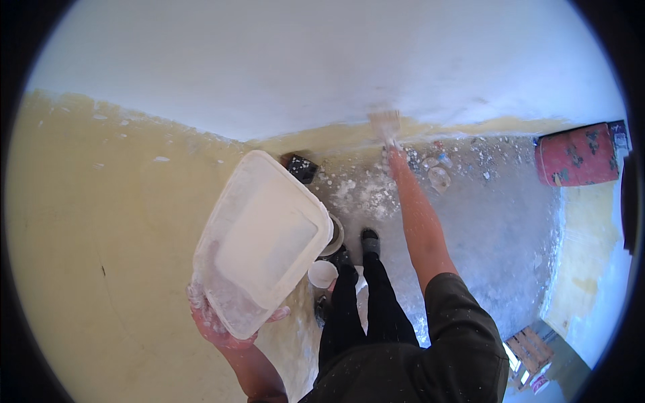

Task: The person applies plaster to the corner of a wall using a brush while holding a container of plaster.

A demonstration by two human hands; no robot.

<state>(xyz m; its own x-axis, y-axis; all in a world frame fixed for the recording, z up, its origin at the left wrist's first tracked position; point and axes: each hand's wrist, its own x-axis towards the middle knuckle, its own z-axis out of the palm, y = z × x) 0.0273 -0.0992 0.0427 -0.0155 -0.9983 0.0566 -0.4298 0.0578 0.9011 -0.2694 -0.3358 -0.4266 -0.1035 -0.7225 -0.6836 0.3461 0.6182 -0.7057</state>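
Observation:
My left hand [213, 325], smeared with white, is wrapped round the lower end of a white plastic tub [232, 310] and holds it tilted. Inside lies a pale, whitish paint [269, 235]. My right arm reaches far forward, and the right hand [394, 152] is closed on the handle of a wide paintbrush [385, 123]. Its bristles, blurred by motion, touch the wall low down, where the white coat [322, 67] meets a yellow strip. The left wall [114, 221] is mostly bare yellow under a ragged white edge.
A black container [301, 168] stands near the wall's foot. Buckets [337, 235] and a small white bowl [322, 274] are beside my feet. White splashes and clear plastic scraps [439, 178] litter the floor. A red patterned cushion [578, 156] and a wooden crate [531, 349] are at right.

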